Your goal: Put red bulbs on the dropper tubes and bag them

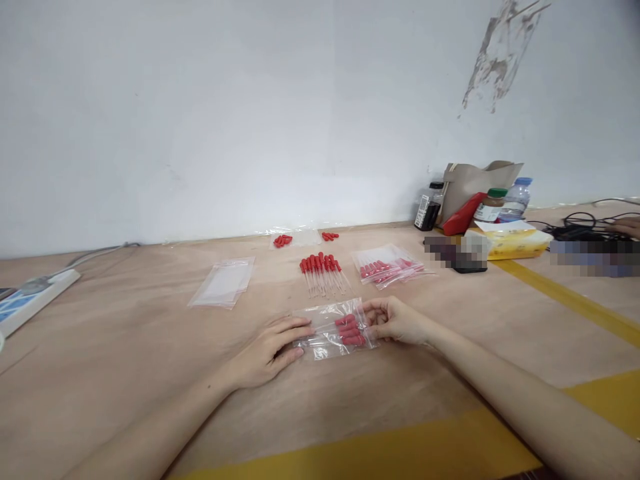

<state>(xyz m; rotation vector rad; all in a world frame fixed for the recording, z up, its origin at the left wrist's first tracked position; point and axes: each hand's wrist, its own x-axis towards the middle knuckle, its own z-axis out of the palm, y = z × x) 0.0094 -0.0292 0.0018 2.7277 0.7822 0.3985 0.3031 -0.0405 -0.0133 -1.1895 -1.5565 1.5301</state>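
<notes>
A clear zip bag holding several glass droppers with red bulbs lies flat on the brown table in front of me. My left hand rests flat on the bag's left end, fingers stretched out. My right hand has its fingers curled and pinches the bag's right edge. Beyond the bag lies a loose row of red-bulbed droppers.
A stack of empty clear bags lies at the left; filled bags lie at the right. Loose red bulbs sit near the wall. Bottles, a paper bag and a yellow packet stand at the back right. A power strip lies far left.
</notes>
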